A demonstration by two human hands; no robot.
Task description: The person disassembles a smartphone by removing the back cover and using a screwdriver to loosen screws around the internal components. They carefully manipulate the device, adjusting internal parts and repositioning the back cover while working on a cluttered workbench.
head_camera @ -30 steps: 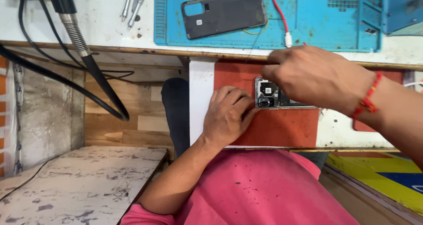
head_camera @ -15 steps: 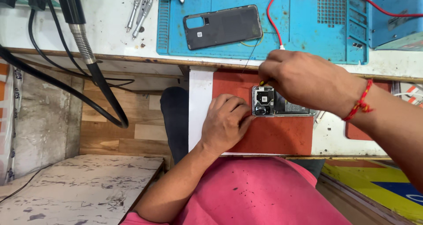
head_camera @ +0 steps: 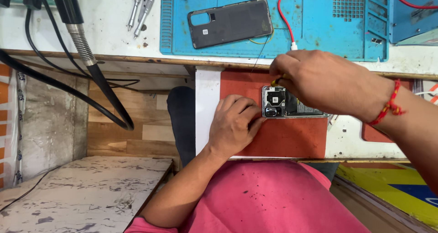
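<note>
Opened phone [head_camera: 292, 103] lying near the red mat's [head_camera: 278, 137] top edge, left hand [head_camera: 235, 123] bracing its left end with curled fingers, right hand [head_camera: 319, 80] pinching a small tool [head_camera: 277, 81] (yellow-handled) over its upper corner.

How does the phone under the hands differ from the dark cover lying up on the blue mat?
The opened phone lies on the red mat, internals exposed, steadied by the left hand and partly hidden by the right hand. The back cover lies untouched on the blue mat, a plain dark shell. Both lie flat.
</note>
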